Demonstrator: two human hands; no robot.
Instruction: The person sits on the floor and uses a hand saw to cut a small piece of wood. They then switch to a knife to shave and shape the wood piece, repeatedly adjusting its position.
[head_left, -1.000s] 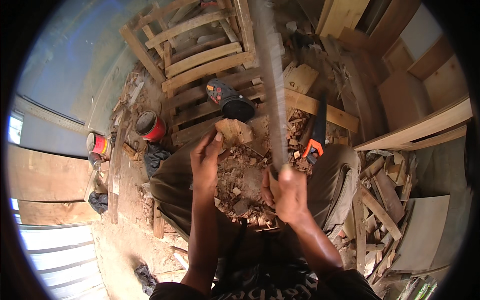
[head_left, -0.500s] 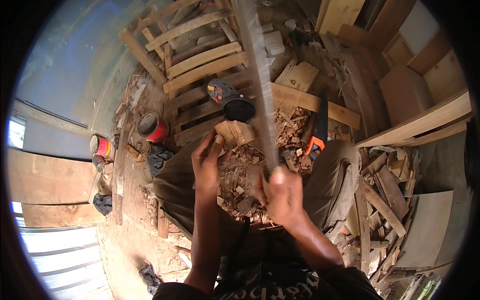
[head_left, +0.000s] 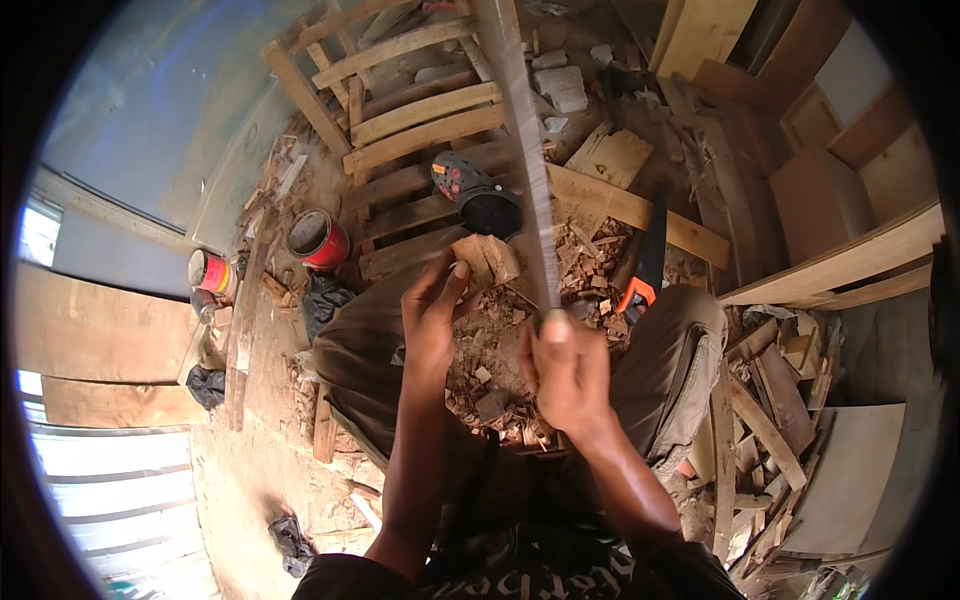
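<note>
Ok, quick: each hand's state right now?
Left hand: closed, fingers gripping a small wood block.
Right hand: closed around the near end of a long, blurred blade-like tool.

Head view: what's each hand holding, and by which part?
Left hand: small wood block, by its left side. Right hand: long, motion-blurred grey blade, by its near end.

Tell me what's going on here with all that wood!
A person's left hand holds a small block of wood in its fingers. The right hand grips a long, grey, blade-like tool pointing away from the body. It looks blurry, and a gap shows between it and the block. Wood chips are scattered beneath the hands, and an orange-handled saw lies off to the right, untouched.
</note>
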